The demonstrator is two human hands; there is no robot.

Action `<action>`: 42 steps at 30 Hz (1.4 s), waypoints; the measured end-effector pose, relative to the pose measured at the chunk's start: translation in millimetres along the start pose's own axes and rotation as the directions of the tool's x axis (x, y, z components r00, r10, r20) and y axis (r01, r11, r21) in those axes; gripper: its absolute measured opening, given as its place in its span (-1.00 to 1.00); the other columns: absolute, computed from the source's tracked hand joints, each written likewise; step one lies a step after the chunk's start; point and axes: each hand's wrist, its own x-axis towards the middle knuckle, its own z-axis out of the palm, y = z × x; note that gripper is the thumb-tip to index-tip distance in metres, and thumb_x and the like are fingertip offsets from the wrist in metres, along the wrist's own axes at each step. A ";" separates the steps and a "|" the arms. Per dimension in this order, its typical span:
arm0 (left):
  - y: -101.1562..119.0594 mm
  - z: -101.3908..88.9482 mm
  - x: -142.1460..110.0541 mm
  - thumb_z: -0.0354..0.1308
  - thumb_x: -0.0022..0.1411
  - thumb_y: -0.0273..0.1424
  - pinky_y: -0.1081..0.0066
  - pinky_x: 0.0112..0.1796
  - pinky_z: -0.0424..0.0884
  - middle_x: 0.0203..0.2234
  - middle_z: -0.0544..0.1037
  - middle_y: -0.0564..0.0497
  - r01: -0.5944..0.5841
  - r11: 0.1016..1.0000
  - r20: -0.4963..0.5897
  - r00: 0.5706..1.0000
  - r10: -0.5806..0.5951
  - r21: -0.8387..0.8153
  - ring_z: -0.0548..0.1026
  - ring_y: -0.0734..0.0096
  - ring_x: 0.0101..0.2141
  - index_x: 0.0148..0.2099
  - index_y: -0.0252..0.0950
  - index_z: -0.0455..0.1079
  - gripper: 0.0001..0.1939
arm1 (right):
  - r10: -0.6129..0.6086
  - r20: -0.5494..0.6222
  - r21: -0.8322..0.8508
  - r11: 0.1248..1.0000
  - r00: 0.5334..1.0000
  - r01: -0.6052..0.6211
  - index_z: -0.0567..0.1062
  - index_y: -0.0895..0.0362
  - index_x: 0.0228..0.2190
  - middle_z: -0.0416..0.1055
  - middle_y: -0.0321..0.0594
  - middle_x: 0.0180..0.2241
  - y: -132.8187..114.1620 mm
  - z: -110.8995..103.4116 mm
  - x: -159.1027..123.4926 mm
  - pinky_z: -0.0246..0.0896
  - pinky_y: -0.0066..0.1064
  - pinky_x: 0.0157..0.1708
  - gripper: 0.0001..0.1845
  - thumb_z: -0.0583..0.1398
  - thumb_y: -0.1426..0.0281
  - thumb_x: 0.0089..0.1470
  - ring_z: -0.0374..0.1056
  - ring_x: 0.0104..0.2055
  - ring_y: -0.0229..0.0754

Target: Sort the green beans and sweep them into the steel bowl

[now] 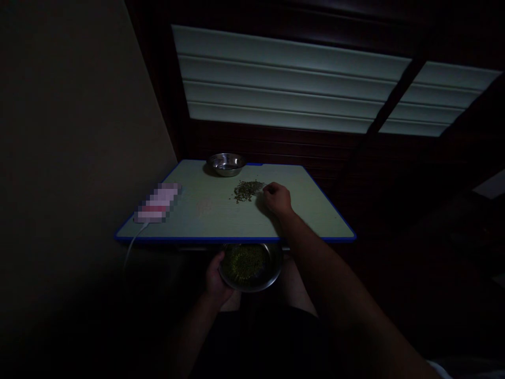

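Below the table's front edge, my left hand point(218, 279) grips the left rim of a steel bowl point(272, 281). Many small green beans or seeds point(246, 263) lie inside it. Over the tabletop, my right hand point(276, 198) is closed, fingertips pinched together at the right side of a loose pile of small brownish-green beans or seeds point(246, 190). Something small and pale seems to show at these fingertips, too dim to name. A second steel bowl point(226, 167) stands behind the pile.
The pale folding-style table point(315, 210) has a blue edge. A blurred-out pink phone-like device point(158, 202) lies at its left, with a white cable point(132, 242) hanging over the edge. A wall is on the left, a dark wooden louvred panel point(284, 79) behind.
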 end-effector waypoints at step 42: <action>0.5 -2.7 1.2 0.07 0.13 -0.37 0.14 -0.07 0.42 -0.43 0.65 -0.08 0.021 1.000 0.021 1.000 -0.020 -0.019 0.60 0.14 -0.27 -0.27 -0.32 0.55 -0.76 | 0.116 -0.001 0.003 0.993 0.993 -0.116 0.45 0.13 -0.60 0.34 -0.31 -0.61 -10.5 -10.3 -6.5 0.05 -0.46 -0.45 -0.84 0.08 0.36 -0.23 0.23 -0.49 -0.26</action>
